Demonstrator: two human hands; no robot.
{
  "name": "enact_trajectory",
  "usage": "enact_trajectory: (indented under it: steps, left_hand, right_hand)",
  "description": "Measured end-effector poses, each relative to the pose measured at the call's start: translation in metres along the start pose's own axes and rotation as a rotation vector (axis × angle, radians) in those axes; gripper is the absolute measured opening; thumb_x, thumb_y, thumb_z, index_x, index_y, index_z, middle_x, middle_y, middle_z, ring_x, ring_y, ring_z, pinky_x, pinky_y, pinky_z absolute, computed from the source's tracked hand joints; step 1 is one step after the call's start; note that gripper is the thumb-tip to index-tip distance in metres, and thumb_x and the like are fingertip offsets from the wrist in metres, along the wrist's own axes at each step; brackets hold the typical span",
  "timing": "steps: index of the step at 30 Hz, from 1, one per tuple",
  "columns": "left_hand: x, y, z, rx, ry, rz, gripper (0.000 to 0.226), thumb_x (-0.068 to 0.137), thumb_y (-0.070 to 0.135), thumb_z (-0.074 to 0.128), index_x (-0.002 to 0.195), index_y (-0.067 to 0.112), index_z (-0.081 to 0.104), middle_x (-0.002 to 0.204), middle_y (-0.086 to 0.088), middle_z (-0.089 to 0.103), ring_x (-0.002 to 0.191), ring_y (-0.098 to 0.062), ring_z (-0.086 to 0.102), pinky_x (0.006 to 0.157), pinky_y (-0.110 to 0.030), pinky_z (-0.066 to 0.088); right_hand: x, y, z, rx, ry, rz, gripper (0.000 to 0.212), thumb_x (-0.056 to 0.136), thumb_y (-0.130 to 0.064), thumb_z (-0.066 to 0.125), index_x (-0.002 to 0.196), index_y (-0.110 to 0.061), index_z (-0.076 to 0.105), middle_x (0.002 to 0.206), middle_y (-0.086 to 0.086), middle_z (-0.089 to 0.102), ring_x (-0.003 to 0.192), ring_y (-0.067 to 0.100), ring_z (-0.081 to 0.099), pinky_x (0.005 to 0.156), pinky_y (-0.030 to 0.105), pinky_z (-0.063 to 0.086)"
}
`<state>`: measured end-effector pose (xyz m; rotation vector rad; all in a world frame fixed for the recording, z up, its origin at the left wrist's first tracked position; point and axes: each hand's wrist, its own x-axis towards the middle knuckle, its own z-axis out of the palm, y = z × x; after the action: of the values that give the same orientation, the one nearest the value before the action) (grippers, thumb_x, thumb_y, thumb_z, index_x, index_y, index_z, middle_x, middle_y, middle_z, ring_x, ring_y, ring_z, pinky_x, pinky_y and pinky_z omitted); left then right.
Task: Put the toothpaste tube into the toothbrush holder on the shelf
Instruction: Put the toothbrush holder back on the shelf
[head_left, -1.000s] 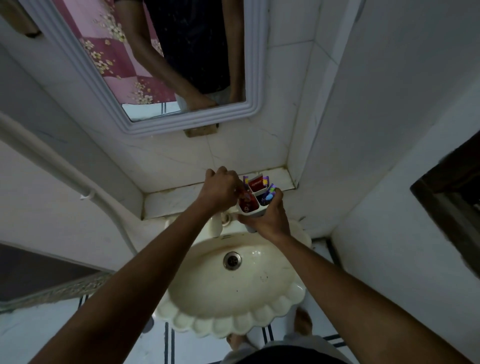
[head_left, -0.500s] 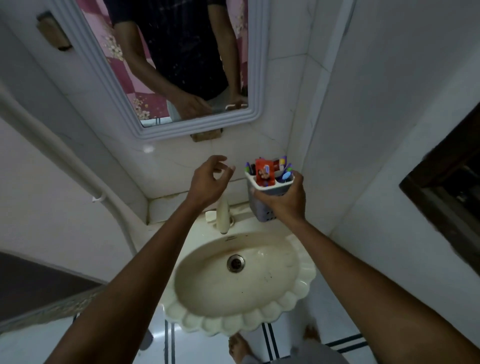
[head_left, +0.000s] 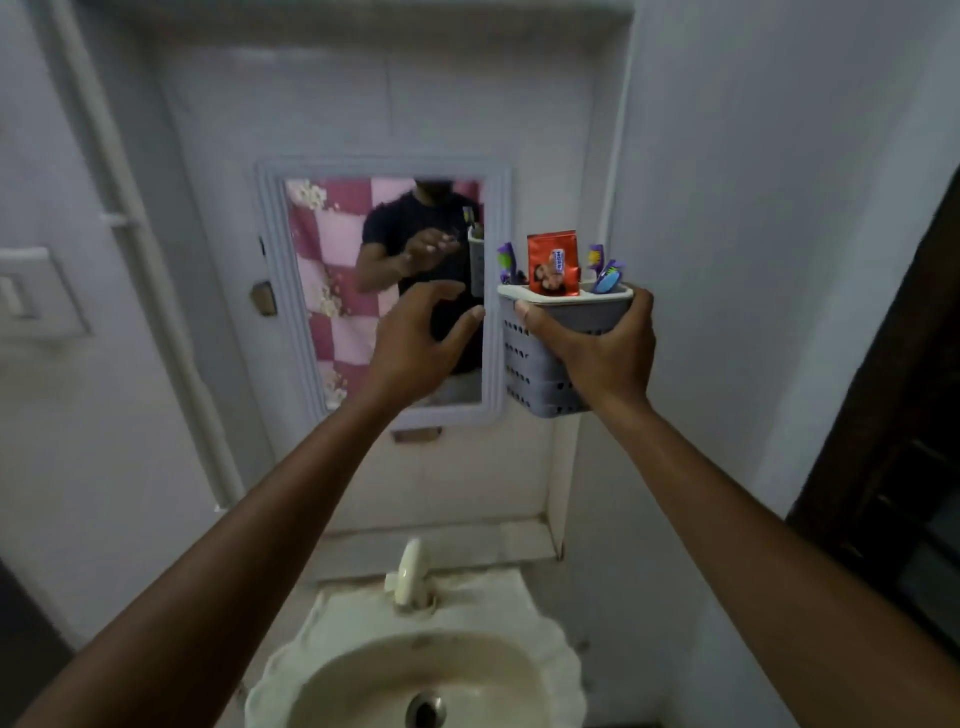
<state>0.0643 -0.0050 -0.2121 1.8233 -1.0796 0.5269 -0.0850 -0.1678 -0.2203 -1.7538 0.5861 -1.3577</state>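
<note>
My right hand (head_left: 597, 353) grips a grey perforated toothbrush holder (head_left: 530, 369) with a white rim, held up in the air at mirror height. A red toothpaste tube (head_left: 553, 262) stands upright in its middle compartment. Purple and blue toothbrushes (head_left: 605, 273) stick up on either side of the tube. My left hand (head_left: 415, 343) hovers just left of the holder with fingers spread and curled, holding nothing and not touching the holder.
A white-framed mirror (head_left: 384, 291) hangs on the wall behind my hands. Below are a narrow ledge (head_left: 441, 543), a cream tap (head_left: 408, 571) and a scalloped sink (head_left: 415, 675). A pipe (head_left: 140, 260) runs down the left wall. A dark door frame (head_left: 893, 415) stands right.
My right hand has lifted the holder from the ledge behind the sink up to mirror height. My left hand let go and rose alongside it. The camera tilted upward.
</note>
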Motion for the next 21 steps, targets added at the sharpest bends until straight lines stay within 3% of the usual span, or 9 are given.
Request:
enact_trajectory:
  steps: [4,8,12,16,21]
  left_hand:
    - [0.042,0.049,-0.032,0.013,0.076,0.078,0.068,0.094,0.075,0.054,0.136,0.023,0.064,0.132,0.001,0.068,0.12,-0.019,0.065,0.099,-0.047,0.059]
    - [0.084,0.097,-0.063,-0.013,0.169,0.148,0.052,0.101,0.051,0.066,0.142,0.019,0.063,0.14,-0.002,0.066,0.127,-0.014,0.061,0.095,-0.019,0.048]
    - [0.122,0.128,-0.089,0.01,0.27,0.236,0.052,0.099,0.057,0.067,0.138,0.023,0.066,0.136,0.004,0.07,0.127,-0.012,0.062,0.108,-0.044,0.053]
    - [0.162,0.14,-0.105,0.038,0.348,0.298,0.052,0.099,0.057,0.066,0.139,0.023,0.066,0.14,0.005,0.067,0.13,-0.013,0.062,0.111,-0.047,0.051]
    - [0.215,0.134,-0.108,0.222,0.408,0.333,0.053,0.102,0.055,0.06,0.146,0.025,0.06,0.149,0.002,0.061,0.138,-0.021,0.056,0.114,-0.046,0.043]
  right_hand:
    - [0.038,-0.072,-0.028,0.071,0.013,-0.09,0.101,0.047,-0.086,0.088,0.125,-0.033,0.051,0.117,-0.012,0.067,0.103,0.007,0.071,0.081,0.023,0.061]
    - [0.074,-0.133,-0.049,0.151,0.032,-0.137,0.104,0.05,-0.08,0.096,0.13,-0.027,0.054,0.117,-0.014,0.066,0.101,0.003,0.069,0.078,0.022,0.058]
    - [0.103,-0.185,-0.062,0.205,0.055,-0.175,0.112,0.041,-0.087,0.09,0.129,-0.029,0.052,0.115,-0.015,0.064,0.102,0.003,0.067,0.078,0.021,0.056]
    - [0.13,-0.223,-0.065,0.186,0.117,-0.228,0.112,0.039,-0.093,0.085,0.125,-0.029,0.052,0.118,-0.01,0.066,0.105,0.011,0.07,0.086,0.031,0.061]
    - [0.162,-0.258,-0.057,0.102,0.162,-0.271,0.106,0.05,-0.092,0.087,0.125,-0.025,0.054,0.119,-0.008,0.067,0.104,0.015,0.069,0.086,0.032,0.056]
